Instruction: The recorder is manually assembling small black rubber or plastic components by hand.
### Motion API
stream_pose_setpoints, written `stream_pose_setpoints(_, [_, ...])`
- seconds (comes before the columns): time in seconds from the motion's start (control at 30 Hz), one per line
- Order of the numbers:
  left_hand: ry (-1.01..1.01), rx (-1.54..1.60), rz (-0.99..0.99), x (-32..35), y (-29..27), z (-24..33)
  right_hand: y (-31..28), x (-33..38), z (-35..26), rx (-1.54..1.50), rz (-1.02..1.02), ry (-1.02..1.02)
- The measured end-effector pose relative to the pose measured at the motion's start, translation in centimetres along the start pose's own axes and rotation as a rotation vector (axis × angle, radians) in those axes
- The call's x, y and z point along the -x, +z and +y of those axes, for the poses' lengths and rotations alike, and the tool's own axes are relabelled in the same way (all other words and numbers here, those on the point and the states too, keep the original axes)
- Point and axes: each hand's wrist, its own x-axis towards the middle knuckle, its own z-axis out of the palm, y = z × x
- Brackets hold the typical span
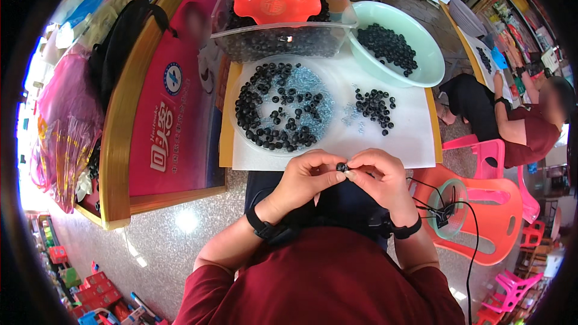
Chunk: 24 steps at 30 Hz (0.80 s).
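Left hand [307, 176] and right hand [376, 174] meeting fingertip to fingertip, both pinching small black ring [342, 167]; round tray [283, 107] lying at 11 o'clock.

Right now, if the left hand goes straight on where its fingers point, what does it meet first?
Probably the small black ring, which the left hand pinches with the right hand; its fingers point right, toward that hand.
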Motion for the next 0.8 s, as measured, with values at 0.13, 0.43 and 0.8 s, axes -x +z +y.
stream_pose_setpoints(0.13, [0.026,0.003,0.004,0.1,-0.1,-0.1,0.0,0.4,0.3,-0.186,0.006,0.146])
stream_pose_setpoints(0.43, [0.146,-0.301,0.035,0.4,-0.4,1.4,-0.1,0.7,0.1,-0.202,-0.002,0.311])
stream_pose_setpoints(0.8, [0.359,-0.519,0.090,0.7,0.2,1.7,0.3,1.2,0.4,-0.354,0.013,0.388])
